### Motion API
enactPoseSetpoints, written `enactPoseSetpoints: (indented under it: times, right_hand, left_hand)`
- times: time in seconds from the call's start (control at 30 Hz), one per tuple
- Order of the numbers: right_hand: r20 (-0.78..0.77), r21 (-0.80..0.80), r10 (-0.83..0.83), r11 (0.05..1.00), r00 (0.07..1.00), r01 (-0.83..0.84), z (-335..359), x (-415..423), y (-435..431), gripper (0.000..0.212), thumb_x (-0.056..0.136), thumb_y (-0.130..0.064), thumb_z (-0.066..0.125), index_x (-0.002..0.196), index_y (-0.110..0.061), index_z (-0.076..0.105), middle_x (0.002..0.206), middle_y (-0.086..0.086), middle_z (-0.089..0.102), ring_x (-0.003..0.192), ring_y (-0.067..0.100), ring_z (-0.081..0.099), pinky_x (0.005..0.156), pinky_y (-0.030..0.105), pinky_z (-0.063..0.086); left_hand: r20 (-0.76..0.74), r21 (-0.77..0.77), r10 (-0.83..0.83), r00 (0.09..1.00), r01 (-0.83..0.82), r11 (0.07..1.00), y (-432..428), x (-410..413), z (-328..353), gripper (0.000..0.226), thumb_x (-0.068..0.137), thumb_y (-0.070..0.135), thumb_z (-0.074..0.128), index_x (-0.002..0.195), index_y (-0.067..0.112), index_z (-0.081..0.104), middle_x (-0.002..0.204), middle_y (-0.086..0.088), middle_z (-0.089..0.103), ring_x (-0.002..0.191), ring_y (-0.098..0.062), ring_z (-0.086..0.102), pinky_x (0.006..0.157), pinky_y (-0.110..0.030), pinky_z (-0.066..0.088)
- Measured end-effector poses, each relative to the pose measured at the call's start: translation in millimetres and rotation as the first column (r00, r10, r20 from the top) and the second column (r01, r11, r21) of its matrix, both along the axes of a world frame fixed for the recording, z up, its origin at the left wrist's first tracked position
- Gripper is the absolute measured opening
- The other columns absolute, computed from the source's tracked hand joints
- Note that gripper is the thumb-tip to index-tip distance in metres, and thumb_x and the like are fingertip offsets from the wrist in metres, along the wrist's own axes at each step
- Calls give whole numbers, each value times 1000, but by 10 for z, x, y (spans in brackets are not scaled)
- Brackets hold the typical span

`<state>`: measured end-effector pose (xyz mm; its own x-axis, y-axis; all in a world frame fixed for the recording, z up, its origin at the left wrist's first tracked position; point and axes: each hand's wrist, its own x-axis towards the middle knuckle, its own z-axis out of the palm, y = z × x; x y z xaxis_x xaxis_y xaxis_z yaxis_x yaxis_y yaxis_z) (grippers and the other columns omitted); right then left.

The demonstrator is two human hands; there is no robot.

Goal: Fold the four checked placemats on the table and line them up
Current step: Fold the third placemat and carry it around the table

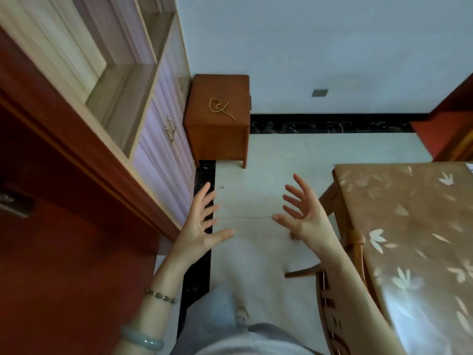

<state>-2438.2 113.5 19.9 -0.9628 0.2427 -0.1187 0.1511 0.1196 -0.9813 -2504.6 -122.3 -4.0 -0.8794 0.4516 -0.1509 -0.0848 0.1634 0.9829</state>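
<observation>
A person's left hand [202,226] and right hand [304,213] hover with fingers spread, holding nothing, above the floor [256,201] beside a leaf-patterned table [409,226]

A table [409,213] is covered by a brown cloth [430,265] printed with pale flowers. A wooden chair [330,303] is drawn up to the table's left edge. Left of the table and farther off, a brown stool [220,139] is set on the pale tiled floor [256,201], and a coiled cord [218,106] is laid on the stool's top.
</observation>
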Motion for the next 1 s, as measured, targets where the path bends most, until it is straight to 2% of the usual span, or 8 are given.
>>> enactPoseSetpoints:
  times: [0.17,0.3,0.4,0.53,0.63,0.73,0.83,1.0]
  right_hand:
    - [23,-28,-93,995,995,94,-92,-658,349,97,64,-28,78,146,-32,26,140,-1,44,124,10,49,103,32,44]
    - [19,-44,-192,980,981,193,-175,-1279,655,93,70,-15,79,146,-30,27,139,-1,45,123,10,50,101,28,45]
    - [20,-50,-257,965,966,257,-180,-1767,893,93,72,-8,79,146,-29,27,139,0,45,123,12,51,102,31,45]
    - [16,-40,-364,930,931,364,-126,-2282,1187,91,72,-10,79,144,-33,29,137,-2,46,122,11,51,103,36,44]
    - [21,-27,-431,902,902,432,-94,-2519,1447,91,72,-11,79,145,-32,29,138,-2,47,123,11,50,102,33,45]
    - [31,0,-491,871,871,491,-63,-2686,1737,92,71,-11,79,145,-32,28,138,-1,45,124,11,49,102,31,44]
    - [43,35,-536,844,843,535,-76,-2856,2055,89,72,-9,79,143,-32,30,138,-2,44,125,11,48,102,29,44]
    - [42,85,-613,789,789,608,-160,-3124,2739,89,73,-12,80,143,-35,29,137,-6,45,123,4,47,99,23,43]
  left_hand:
    - [-9,2,-102,995,102,995,436,-893,-81,106,56,39,82,142,45,21,149,10,34,130,-3,44,105,-32,42]
    - [-33,-1,-179,983,179,984,848,-1720,-117,100,56,42,82,136,53,22,149,12,33,129,-1,43,103,-30,43]
    - [-37,-6,-253,967,253,968,1163,-2365,-90,103,57,46,81,139,51,21,148,15,34,128,-1,45,104,-31,42]
    - [-51,-21,-357,933,356,934,1595,-3101,-9,108,55,53,84,142,47,20,149,13,34,127,-1,47,104,-33,43]
    - [-36,-22,-450,892,450,893,1980,-3510,9,109,58,44,82,146,41,18,151,10,33,128,-2,46,106,-34,42]
    - [-39,-24,-537,842,537,843,2391,-3820,5,104,58,42,81,141,48,20,146,17,34,125,3,46,105,-31,42]
    - [-54,-51,-611,790,609,792,2843,-4119,-41,107,56,43,82,142,47,19,145,20,33,125,5,46,103,-28,42]
    - [-108,-106,-712,694,704,702,3773,-4578,-99,110,58,43,81,145,43,15,148,18,31,126,6,44,97,-15,41]
